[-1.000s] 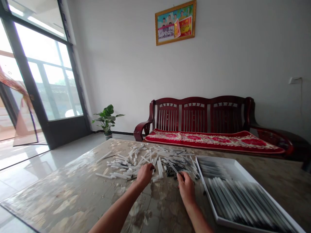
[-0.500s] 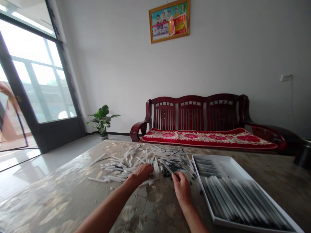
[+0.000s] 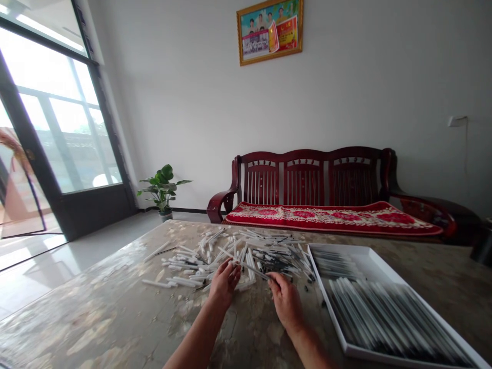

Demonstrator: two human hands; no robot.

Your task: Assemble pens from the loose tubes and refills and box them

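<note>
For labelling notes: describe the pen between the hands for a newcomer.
In front of the red-cushioned wooden bench is a table with a heap of white and black pen parts. At its near edge, one thin pen spans the left hand and right hand. Unlike its neighbours, it is held, not lying loose.

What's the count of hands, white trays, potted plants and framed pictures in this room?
Bare human hands: 2 (left, right)
White rectangular tray: 1
Green potted plant: 1
Gold-framed picture: 1
Total: 5
</note>
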